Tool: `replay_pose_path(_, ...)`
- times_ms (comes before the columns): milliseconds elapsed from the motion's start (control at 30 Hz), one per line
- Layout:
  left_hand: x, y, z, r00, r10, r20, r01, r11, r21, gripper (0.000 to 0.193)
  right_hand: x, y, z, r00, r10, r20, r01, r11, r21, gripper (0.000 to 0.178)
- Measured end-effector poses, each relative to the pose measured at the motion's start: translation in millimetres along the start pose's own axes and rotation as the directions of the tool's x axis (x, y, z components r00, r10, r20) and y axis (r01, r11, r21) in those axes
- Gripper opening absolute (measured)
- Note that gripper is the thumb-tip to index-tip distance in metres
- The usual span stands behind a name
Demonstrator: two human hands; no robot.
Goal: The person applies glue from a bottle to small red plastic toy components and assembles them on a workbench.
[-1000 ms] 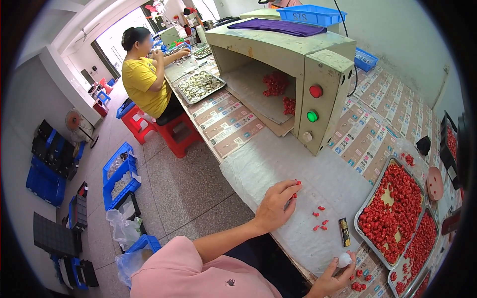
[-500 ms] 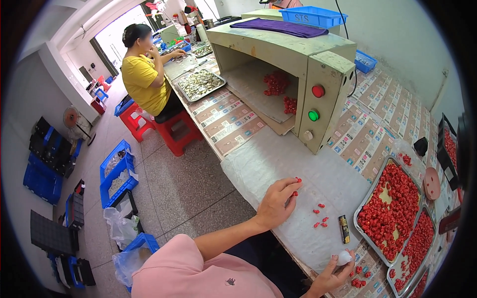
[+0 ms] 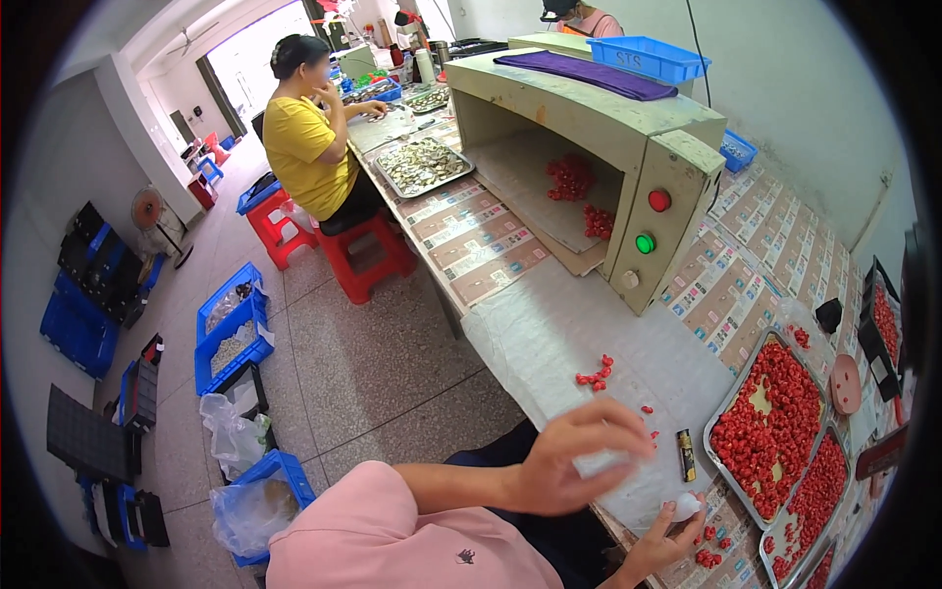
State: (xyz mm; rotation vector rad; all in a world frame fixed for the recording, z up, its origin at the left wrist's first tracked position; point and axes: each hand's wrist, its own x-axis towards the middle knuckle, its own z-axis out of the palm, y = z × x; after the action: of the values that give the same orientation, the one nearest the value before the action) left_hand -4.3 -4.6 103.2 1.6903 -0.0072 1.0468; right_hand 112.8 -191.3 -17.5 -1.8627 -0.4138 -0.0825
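My left hand, blurred by motion, hovers over the near edge of the white paper sheet. Its thumb and fingers are apart, and I see nothing between them. At the lower right, my right hand holds a small white rounded object in its fingers; its kind is unclear. A cluster of small red pieces lies on the paper beyond my left hand. A few more red pieces are scattered beside that hand, partly hidden by it. Between the hands and the trays lies a black-and-gold cylinder.
Metal trays full of red pieces stand at the right. A cream machine with red and green buttons has red clusters in its opening. A person in yellow sits at the far left near a metal tray. Blue crates line the floor.
My left hand has left the red pieces on the paper, where they now form a cluster, and moved nearer and right. My right hand still holds the white object. The view has shifted slightly.
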Motion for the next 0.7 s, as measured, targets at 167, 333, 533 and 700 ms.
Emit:
replay_pose_path(167, 30, 68, 9, 0.881, 0.398, 0.257, -0.071, 0.648, -0.759, 0.029, 0, 8, 5, 0.998, 0.020, -0.058, -0.015, 0.997, 0.079, 0.041)
replay_pose_path(333, 50, 91, 15, 0.810, 0.488, 0.325, 0.044, 0.502, -0.864, 0.023, -1, -22, -2, 0.997, 0.077, -0.018, -0.078, 0.992, -0.103, 0.039)
replay_pose_path(533, 51, 101, 14, 0.799, 0.515, 0.310, -0.008, 0.525, -0.851, 0.019, -3, -16, -2, 0.999, 0.038, -0.009, -0.038, 0.995, -0.097, 0.038)
replay_pose_path(700, 33, 107, 19, 0.871, 0.380, 0.311, 0.076, 0.521, -0.850, 0.026, -3, 1, -1, 0.998, -0.042, -0.049, 0.040, 0.998, -0.048, 0.038)
